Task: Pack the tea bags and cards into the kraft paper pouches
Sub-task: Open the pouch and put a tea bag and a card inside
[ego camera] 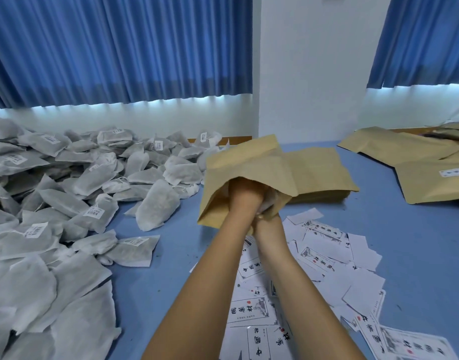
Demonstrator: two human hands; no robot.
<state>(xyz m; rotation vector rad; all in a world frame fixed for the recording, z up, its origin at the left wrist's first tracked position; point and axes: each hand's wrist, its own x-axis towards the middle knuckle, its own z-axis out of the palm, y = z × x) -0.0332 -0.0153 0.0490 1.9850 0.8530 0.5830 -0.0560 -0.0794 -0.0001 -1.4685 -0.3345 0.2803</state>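
The left forearm (205, 276) and the right forearm (295, 276) are seen bare from the lower edge of the frame up to the wrists. The left hand (242, 192) and the right hand (266, 221) are largely hidden; where shown, they appear to be uncovered as well.

- Blocked along the whole left edge, from near corner to far edge, by a sprawling heap of tea bags (67, 203).
- Left bare between that heap and the scattered cards (314, 258): a strip of blue desk (171, 255) running from the near edge toward the middle.
- Covered at the near right by those overlapping cards.
- Barred in the middle by a raised kraft pouch (249, 165), with a flat stack of pouches (327, 178) just behind it.
- Kept open on the right: bare desk between cards, stack and the loose pouches (404, 157) filling the far right corner.
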